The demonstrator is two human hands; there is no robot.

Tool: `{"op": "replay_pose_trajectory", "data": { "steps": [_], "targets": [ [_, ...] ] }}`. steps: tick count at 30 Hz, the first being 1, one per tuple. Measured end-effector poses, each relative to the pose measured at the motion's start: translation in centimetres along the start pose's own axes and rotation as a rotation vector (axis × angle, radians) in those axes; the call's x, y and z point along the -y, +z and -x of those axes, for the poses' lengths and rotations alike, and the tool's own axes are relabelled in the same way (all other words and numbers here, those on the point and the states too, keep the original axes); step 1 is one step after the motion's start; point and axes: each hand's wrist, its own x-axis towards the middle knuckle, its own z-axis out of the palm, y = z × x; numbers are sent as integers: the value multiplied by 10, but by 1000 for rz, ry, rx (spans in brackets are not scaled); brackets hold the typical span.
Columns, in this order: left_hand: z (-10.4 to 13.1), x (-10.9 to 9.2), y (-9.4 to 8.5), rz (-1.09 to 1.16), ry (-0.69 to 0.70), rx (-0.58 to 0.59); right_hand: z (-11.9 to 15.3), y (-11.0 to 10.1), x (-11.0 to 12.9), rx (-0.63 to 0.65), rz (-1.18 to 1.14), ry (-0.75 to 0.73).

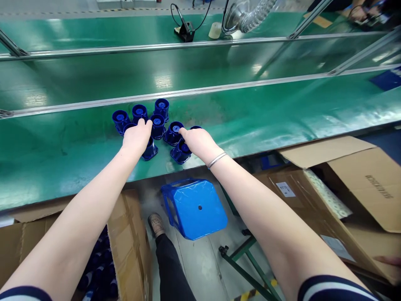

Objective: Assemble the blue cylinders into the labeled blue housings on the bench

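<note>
Several dark blue, cup-shaped plastic parts with square flanged bases stand in a loose group on the green bench. My left hand (138, 136) is curled down among the left-hand ones, its fingertips against a blue plastic part (157, 121); another blue part (150, 151) shows below that hand. Over the right side of the group, my right hand (199, 142) is closed with a fingertip at the rim of a blue part (174, 133). Beneath it sits one more blue part (181, 152). The palms hide the undersides of both grips.
A blue plastic stool (200, 209) stands on the floor before the bench (282, 104). An open carton (131, 242) at lower left holds more dark blue pieces. Another open carton (282, 200) is at right. Metal rails (219, 87) run behind; a soldering iron stand (185, 32) is farther back.
</note>
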Motion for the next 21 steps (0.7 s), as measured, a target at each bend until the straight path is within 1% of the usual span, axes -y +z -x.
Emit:
{"op": "replay_pose_trajectory", "data": {
  "steps": [2, 5, 8, 10, 13, 15, 17, 18, 19, 21],
  "targets": [
    [-5, 1, 1, -5, 14, -17, 0, -1, 0, -3, 7, -10],
    [-17, 2, 0, 13, 68, 46, 0, -1, 0, -5, 10, -36],
    [-25, 0, -1, 42, 63, 106, 1, 2, -2, -11, 9, -42],
    [-26, -4, -2, 50, 61, 133, 1, 6, -4, -18, 4, -35],
    [-19, -15, -1, 73, 57, 115, 3, 14, -6, -29, -12, -36],
    [-6, -21, 0, 102, 50, 95, 6, 19, -5, -34, -33, -32],
    [15, -19, 1, 136, 37, 95, 11, 27, -5, -31, -66, 1],
    [31, -13, 1, 160, 26, 96, 13, 32, -7, -25, -81, 43],
    [50, -5, -1, 191, 9, 91, 15, 39, -10, -4, -93, 39],
    [102, 19, -9, 261, -40, 54, 18, 57, -19, -17, -97, 84]
  ]
}}
